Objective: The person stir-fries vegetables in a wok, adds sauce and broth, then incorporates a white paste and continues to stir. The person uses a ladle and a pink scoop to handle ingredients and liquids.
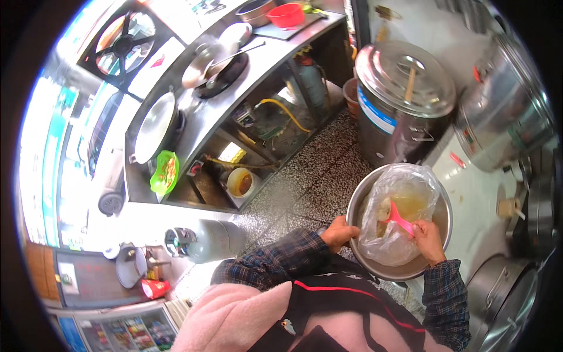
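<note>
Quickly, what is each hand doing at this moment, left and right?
Left hand: closed on the rim of the metal bowl.
Right hand: closed on the pink spoon, inside the plastic bag.

Open floor point(311, 182) is left between the stove worktop point(193, 123) and the bowl point(443, 220). Passage ahead is blocked by a lidded steel pot point(402, 102), to the right by a second pot point(507, 111), and low left by a gas cylinder point(205, 240).

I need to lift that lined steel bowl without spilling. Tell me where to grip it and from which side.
Grip the steel bowl by its bare rim on two opposite sides, from outside. The left hand already holds the left rim. The clear bag of broth is slack, so don't hold that.
</note>
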Tool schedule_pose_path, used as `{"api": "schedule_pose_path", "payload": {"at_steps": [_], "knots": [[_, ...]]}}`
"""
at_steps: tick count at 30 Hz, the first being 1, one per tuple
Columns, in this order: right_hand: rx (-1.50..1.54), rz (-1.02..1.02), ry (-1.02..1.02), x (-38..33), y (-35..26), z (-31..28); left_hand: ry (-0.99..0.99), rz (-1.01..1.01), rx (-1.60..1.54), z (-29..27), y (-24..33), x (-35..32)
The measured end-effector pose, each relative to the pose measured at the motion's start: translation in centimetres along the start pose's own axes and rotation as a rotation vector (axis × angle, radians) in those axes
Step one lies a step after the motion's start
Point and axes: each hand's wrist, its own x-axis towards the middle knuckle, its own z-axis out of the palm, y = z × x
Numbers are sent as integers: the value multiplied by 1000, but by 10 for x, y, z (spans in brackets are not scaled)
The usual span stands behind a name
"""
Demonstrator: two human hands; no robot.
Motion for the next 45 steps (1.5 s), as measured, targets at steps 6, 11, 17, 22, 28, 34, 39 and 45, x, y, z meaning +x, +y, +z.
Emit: {"api": "schedule_pose_path", "payload": {"at_steps": [6,11,17,22,28,34,39,45], "knots": [[-44,-98,-214,71,-86,63,168,168,-108,-101,32,-29],[-108,-217,-367,124,-172,131,288,337,-166,-188,62,-60],[-127,-273,-610,182,-259,219,490,412,-207,-283,85,-94],[-76,-251,-763,224,-305,268,672,479,-405,-323,99,-121],[-13,-297,-940,283,-354,299,902,533,-625,-331,109,-134],[-67,-316,-1103,332,-412,320,1067,616,-757,-330,121,-123],[-74,-367,-1205,349,-449,333,1014,687,-854,-341,134,-118],[33,-285,-1183,359,-479,338,987,677,-838,-382,149,-115]]}}
